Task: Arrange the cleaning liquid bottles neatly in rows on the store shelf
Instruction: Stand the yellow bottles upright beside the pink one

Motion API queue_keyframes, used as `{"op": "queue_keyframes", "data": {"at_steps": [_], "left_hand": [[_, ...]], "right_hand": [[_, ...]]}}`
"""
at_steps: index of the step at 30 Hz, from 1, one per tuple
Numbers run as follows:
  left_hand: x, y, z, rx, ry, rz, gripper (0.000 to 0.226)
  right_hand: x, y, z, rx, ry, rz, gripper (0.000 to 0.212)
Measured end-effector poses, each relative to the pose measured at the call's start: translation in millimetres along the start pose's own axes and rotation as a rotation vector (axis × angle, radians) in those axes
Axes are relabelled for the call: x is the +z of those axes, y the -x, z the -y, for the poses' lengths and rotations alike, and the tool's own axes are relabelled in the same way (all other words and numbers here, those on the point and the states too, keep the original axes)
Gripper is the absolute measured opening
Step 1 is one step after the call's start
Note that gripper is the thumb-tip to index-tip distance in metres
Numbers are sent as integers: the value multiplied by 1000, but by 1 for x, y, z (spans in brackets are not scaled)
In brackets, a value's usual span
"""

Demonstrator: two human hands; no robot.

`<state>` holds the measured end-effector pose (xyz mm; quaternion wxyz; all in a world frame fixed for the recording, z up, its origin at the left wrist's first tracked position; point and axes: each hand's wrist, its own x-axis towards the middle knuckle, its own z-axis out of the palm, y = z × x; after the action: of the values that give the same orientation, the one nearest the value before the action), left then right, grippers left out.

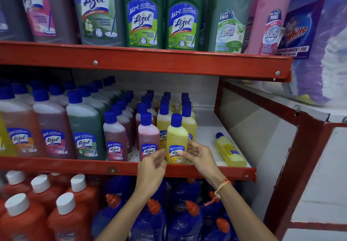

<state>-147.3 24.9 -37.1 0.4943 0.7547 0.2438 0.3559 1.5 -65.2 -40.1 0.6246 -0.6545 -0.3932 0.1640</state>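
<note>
At the left of the frame the middle shelf (75, 164) carried large blue-capped bottles, then rows of small reddish and pink bottles (148, 139) running back toward the shelf wall, all upright with labels forward. Just right of these, at the centre of the frame, stood the small yellow bottle (177, 141) being worked on: upright at the shelf's front edge, blue cap on, label facing out, set in front of the two yellow rows (175, 113) and roughly between them rather than squarely heading either one. The left hand (152, 167) was at its lower left, fingers curled loosely and touching or almost touching the label; its grip looked open, not clamped. The right hand (197, 155) met the bottle from the other side, fingertips on the label, likewise a light steadying grip rather than a closed one. The step in hand seemed to be squaring this bottle into line. Further right, on the bare part of the shelf at the lower right, a second yellow bottle (230, 151) lay on its side, well apart from the rows. The next move probably called for nudging the standing bottle into one column, then reaching right to stand the fallen one upright.
</note>
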Motion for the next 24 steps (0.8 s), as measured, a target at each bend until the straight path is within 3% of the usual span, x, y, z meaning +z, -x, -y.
{"op": "queue_keyframes", "data": {"at_steps": [7,11,14,18,21,24], "left_hand": [[22,16,-17,119,75,-277,23],[51,13,-32,183,81,-93,21],[84,-5,-41,105,58,113,19],[126,-37,-49,-44,-44,207,22],[153,-54,-49,-205,-93,306,18],[170,-68,-41,-330,-78,350,23]], "right_hand": [[-28,5,13,25,136,28,46],[-64,8,10,-2,389,-340,23],[-92,10,8,97,608,-594,24],[-121,-1,5,442,761,-463,30],[-132,-9,3,494,771,-329,37],[-141,-17,-8,526,597,-294,40]]}}
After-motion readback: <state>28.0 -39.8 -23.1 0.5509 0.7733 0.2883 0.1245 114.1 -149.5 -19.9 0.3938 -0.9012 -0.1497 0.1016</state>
